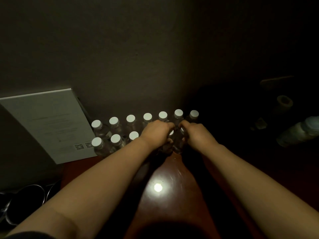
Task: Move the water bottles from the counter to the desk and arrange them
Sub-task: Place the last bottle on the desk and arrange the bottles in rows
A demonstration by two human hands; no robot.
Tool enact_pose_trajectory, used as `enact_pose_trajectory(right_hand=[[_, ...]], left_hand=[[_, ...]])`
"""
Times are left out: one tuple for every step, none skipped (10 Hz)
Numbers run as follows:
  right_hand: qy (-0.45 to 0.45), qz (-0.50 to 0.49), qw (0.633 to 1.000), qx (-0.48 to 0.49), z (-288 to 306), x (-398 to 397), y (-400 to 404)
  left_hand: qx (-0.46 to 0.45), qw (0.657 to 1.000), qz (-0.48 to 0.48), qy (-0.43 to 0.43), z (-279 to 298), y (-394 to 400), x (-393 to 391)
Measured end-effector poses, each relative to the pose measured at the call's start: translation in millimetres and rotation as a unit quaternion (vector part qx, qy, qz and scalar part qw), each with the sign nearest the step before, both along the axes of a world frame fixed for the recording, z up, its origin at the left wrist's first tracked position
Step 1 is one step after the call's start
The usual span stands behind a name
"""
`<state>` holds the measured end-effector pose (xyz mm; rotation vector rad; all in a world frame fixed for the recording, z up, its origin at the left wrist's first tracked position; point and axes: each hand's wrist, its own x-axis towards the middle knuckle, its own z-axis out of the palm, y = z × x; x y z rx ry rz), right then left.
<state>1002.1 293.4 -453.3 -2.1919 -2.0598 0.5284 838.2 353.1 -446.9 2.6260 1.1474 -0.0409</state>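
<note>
Head view shows both bare forearms stretched straight out over the glossy reddish-brown wooden desk (170,171), converging at the far edge near the dim grey wall (138,57). I see the left hand (155,133) knuckles-up with fingers curled down around a clear plastic water bottle with a white cap (168,144), of which only a sliver of cap and some of the body shows under the fingers. I see the right hand (196,133) mirrored beside it, fingers curled round a second clear bottle (178,145), thumb tip almost meeting the left hand's fingers. Both held bottles stand upright, long axes vertical, caps up, bases at or just above the desk; I cannot tell whether they touch it. Behind them, against the wall, stands a back row of seven upright white-capped bottles (130,119), caps in a line running left to right. In front, a second row has three bottles with free caps (115,139) at its left end, and the two gripped ones continue that row rightwards. That makes twelve bottles I can count. A white printed sheet with two square codes (50,125) leans to the left of the rows, its lower corner just beside the leftmost bottles. A bright lamp reflection (158,187) sits on the desk between my forearms.
</note>
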Motion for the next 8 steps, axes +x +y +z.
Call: enact_pose_trajectory(right_hand=[[0.001,-0.003,1.000,0.010,-3.2,0.4,0.1],[0.007,-0.011,1.000,0.013,-3.3,0.0,0.6],[0.012,-0.012,1.000,0.017,-4.9,0.4,0.5],[0.009,-0.008,1.000,0.009,-3.2,0.7,2.2],[-0.021,-0.009,1.000,-0.014,0.4,-0.8,4.2],[-0.082,-0.028,0.996,-0.011,17.4,-6.8,-5.2],[-0.124,-0.037,0.991,0.033,39.8,-15.9,-19.8],[-0.131,-0.014,0.990,0.043,76.9,-36.0,-31.7]], left_hand=[[0.004,1.000,-0.001,-0.006,-1.7,0.0,-0.1],[0.005,1.000,0.001,-0.006,-2.1,-0.6,-0.4],[0.009,1.000,-0.001,-0.008,-3.1,-1.5,-0.2],[0.006,1.000,-0.002,-0.004,-1.8,-1.8,0.2],[0.008,1.000,-0.005,0.008,-0.6,-3.1,0.7],[0.012,1.000,0.001,-0.007,10.7,-9.6,-2.4],[0.027,0.999,0.010,-0.024,29.2,-18.2,-15.5],[0.054,0.997,0.016,-0.047,60.1,-30.6,-40.3]])
